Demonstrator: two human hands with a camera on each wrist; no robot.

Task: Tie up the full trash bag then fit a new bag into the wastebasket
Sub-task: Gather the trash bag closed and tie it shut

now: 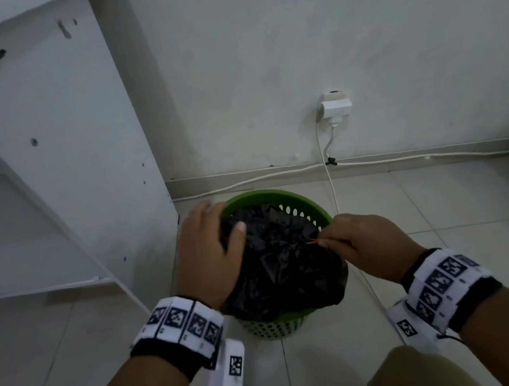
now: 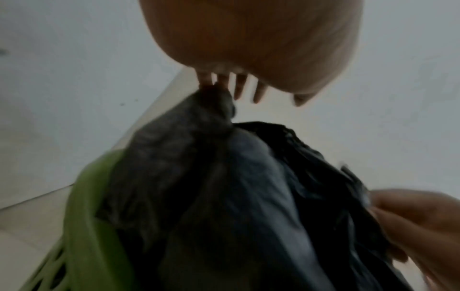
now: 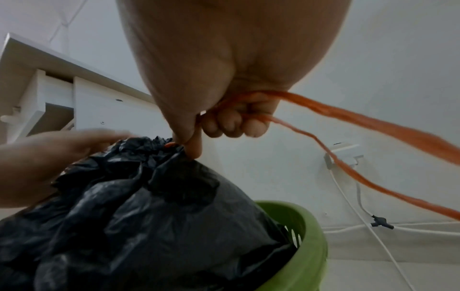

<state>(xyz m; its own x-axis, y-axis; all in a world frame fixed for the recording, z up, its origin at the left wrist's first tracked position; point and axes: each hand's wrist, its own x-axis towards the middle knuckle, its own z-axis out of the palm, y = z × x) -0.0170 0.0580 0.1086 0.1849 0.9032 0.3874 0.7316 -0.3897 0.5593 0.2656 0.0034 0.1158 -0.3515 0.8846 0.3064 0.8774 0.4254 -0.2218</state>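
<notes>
A green perforated wastebasket (image 1: 275, 193) stands on the tiled floor and holds a full black trash bag (image 1: 288, 267). My left hand (image 1: 212, 249) lies flat on the bag's left side, thumb on top, fingers reaching toward the far-left rim. In the left wrist view its fingers (image 2: 239, 86) are straight and touch a bunched peak of the bag (image 2: 236, 196). My right hand (image 1: 354, 240) pinches the orange drawstring (image 1: 313, 242) at the bag's gathered mouth. In the right wrist view the fingers (image 3: 224, 126) curl round the drawstring (image 3: 361, 118), whose two strands trail off to the right.
A white cabinet (image 1: 55, 141) stands close on the left. On the back wall sits a socket with a plug (image 1: 336, 104). White cables (image 1: 277, 176) run along the baseboard, and one crosses the floor just right of the basket. My knees (image 1: 415, 374) are at the bottom.
</notes>
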